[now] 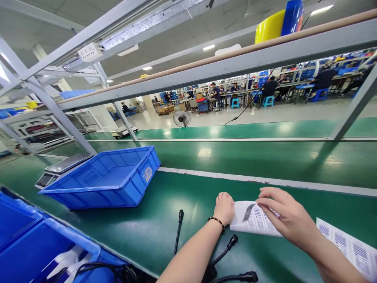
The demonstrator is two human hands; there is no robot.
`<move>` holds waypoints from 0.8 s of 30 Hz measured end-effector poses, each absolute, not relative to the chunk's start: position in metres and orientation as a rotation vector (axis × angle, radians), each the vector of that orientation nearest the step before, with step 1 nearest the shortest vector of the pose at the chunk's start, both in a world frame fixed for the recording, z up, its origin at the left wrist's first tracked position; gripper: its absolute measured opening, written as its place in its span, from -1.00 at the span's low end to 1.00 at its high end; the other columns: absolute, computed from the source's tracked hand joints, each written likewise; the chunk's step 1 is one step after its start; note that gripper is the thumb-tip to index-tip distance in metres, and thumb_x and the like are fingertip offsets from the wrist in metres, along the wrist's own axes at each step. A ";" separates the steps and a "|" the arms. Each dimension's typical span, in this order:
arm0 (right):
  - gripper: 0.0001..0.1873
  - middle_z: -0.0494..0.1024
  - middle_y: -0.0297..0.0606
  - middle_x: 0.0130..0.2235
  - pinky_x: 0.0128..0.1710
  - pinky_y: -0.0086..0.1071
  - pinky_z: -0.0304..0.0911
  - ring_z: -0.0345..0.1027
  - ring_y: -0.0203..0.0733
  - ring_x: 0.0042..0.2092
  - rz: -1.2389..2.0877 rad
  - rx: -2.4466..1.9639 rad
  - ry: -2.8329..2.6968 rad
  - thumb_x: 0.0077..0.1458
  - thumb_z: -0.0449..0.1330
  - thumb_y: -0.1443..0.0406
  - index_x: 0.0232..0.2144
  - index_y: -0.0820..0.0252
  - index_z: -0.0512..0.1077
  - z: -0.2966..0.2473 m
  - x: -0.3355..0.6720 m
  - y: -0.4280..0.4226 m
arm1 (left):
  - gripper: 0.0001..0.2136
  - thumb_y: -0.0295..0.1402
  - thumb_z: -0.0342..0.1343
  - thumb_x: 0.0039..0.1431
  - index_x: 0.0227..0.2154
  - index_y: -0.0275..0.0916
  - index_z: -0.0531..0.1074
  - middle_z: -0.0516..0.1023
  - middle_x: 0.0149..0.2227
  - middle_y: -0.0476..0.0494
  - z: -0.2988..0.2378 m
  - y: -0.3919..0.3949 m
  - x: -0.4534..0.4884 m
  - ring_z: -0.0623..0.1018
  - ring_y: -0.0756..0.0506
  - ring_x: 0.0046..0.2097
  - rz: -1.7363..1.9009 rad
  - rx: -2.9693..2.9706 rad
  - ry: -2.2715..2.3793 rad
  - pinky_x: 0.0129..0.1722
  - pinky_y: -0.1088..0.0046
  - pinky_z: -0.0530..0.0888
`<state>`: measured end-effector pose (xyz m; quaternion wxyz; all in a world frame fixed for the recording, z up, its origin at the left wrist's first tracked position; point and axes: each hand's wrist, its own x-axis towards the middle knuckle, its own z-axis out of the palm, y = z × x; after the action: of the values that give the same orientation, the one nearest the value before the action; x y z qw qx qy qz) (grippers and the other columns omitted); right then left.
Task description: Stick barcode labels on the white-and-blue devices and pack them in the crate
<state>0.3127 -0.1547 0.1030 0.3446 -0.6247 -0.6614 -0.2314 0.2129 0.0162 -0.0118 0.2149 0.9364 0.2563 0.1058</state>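
Note:
A white sheet of printed barcode labels [259, 221] lies on the green bench, partly covered by my hands. At its left end, my left hand [224, 208] has its fingers closed on the sheet's edge; a beaded bracelet [216, 221] circles that wrist. My right hand [284, 210] is over the sheet, thumb and forefinger pinching a label [249, 212] whose grey end curls up from the backing. Beside my left forearm, black cable connectors [232, 241] rest on the bench, their cables partly hidden by the arm. A second label sheet [350, 247] lies under and beyond my right forearm.
A blue bin [118, 196] stands at the left, against a weighing scale [63, 167]. Another blue bin [32, 236] at the lower left holds black cables and white pieces. A metal frame [206, 67] spans above the bench. A fan [182, 118] and seated people are farther back.

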 end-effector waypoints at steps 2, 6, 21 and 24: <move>-0.87 0.41 -0.25 -0.24 -0.21 -0.34 0.25 0.33 -0.21 -0.19 -0.573 -1.581 -1.531 0.08 0.10 0.39 -0.30 0.11 0.40 0.110 0.312 -0.158 | -0.77 -0.44 -0.20 0.20 -0.29 -0.26 0.37 0.35 -0.13 -0.14 -0.011 0.016 0.213 0.25 -0.10 -0.04 0.299 2.598 0.709 0.05 0.29 0.23; -0.72 0.42 -0.25 -0.14 -0.15 -0.31 0.28 0.33 -0.21 -0.13 -0.280 -1.579 -1.228 0.13 0.05 0.32 -0.07 0.05 0.33 0.081 0.307 -0.134 | -0.73 -0.39 -0.22 0.22 -0.28 -0.24 0.40 0.37 -0.12 -0.13 -0.008 0.016 0.214 0.27 -0.10 -0.02 0.305 2.604 0.699 0.06 0.28 0.24; -0.30 0.26 -0.17 0.08 0.01 -0.15 0.20 0.27 -0.17 -0.01 0.266 -1.676 -1.187 0.06 0.01 0.27 0.24 -0.01 -0.10 -0.023 0.291 -0.084 | -0.58 -0.23 -0.10 0.13 0.07 -0.13 0.25 0.26 0.15 -0.18 0.052 0.063 0.069 0.17 -0.27 0.21 0.153 2.747 1.118 0.19 -0.04 0.02; -0.26 0.27 -0.18 0.08 0.01 -0.14 0.19 0.27 -0.16 -0.02 0.300 -1.693 -1.161 0.04 0.03 0.29 0.25 0.00 -0.12 -0.025 0.291 -0.082 | -0.45 -0.15 -0.14 0.12 0.14 -0.31 0.14 0.26 0.09 -0.34 0.032 0.075 0.040 0.33 -0.27 0.10 0.166 2.550 1.338 0.08 0.12 0.27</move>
<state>0.2914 -0.0821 -0.0253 0.5085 -0.7025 -0.4820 0.1246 0.0404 0.0748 0.0316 0.1285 0.8767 0.4600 0.0572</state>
